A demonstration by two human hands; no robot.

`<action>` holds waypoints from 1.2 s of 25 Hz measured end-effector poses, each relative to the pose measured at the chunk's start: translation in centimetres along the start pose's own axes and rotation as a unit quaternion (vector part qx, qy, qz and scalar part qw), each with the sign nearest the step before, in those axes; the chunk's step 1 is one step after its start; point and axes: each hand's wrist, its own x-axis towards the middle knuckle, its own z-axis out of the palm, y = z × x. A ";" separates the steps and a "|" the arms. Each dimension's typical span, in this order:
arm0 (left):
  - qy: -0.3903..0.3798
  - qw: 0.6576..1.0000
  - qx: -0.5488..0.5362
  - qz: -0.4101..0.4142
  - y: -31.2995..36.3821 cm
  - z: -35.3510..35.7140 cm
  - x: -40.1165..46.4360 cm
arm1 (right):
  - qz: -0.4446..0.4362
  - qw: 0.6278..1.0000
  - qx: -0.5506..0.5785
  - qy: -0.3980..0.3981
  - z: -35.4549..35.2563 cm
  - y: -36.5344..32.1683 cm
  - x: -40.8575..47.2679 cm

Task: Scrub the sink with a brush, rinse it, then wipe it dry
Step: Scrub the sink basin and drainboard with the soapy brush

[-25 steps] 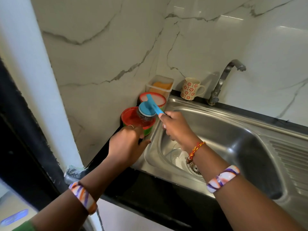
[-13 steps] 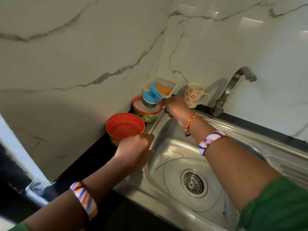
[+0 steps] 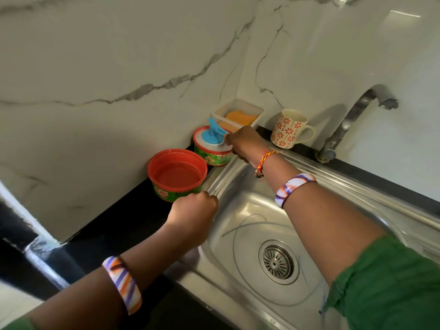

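White marble-veined wall panels fill the upper frame above a black counter point(image 3: 114, 234) and your steel sink point(image 3: 250, 210), whose right side runs out of the frame. Your right hand point(image 3: 242, 141), at upper centre, has its fingers curled at the blue brush point(image 3: 214, 133), which sits on the rear green tub point(image 3: 212, 151); the fingertips hide the contact, so you cannot tell whether it grips the handle or only touches it. Your left hand point(image 3: 192, 210), at centre, is curled at the sink's left rim just beside the front red-rimmed tub point(image 3: 177, 175); what it holds, if anything, is hidden. Behind stand a white tray point(image 3: 238, 110) with something orange, a flowered mug point(image 3: 289, 128) and the tap point(image 3: 345, 120). The drain point(image 3: 277, 262) shows between your forearms.
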 end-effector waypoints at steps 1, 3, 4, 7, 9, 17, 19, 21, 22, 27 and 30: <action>-0.004 1.000 0.000 0.000 0.0 0.1 0.0 | 0.001 1.000 -0.010 0.002 -0.2 0.1 0.0; -0.008 1.000 -0.002 0.000 0.0 0.3 0.0 | 0.006 1.000 -0.023 0.004 -0.5 0.2 0.2; -0.008 1.000 -0.003 0.000 -0.1 0.3 0.0 | 0.009 1.000 -0.021 0.002 -0.5 0.2 0.3; -0.006 1.000 -0.006 0.004 -0.2 0.4 0.1 | 0.004 1.000 -0.007 0.005 -0.7 -0.4 -0.1; -0.004 1.000 -0.005 0.005 -0.3 0.4 0.0 | -0.007 1.000 0.009 0.027 -1.9 -1.2 -0.8; -0.015 1.000 0.005 0.007 -0.3 0.5 0.6 | -0.003 0.994 0.093 0.052 -2.6 -1.0 -2.3; -0.015 1.000 -0.003 0.006 -0.4 0.5 0.7 | -0.012 0.994 0.103 0.047 -1.9 -0.6 -2.1; -0.012 1.000 -0.013 0.003 -0.5 0.7 0.8 | -0.031 0.994 0.087 0.051 -1.5 -0.7 -2.1; -0.012 1.000 -0.016 0.003 -0.6 0.7 0.8 | -0.039 0.994 0.082 0.056 -1.4 -0.7 -2.2; -0.001 0.999 -0.031 0.010 -0.8 0.9 0.8 | -0.058 0.991 0.082 0.087 -1.9 -0.4 -2.6; -0.001 0.999 -0.037 0.014 -0.9 1.1 0.8 | -0.037 0.987 0.123 0.100 -2.2 -0.1 -3.9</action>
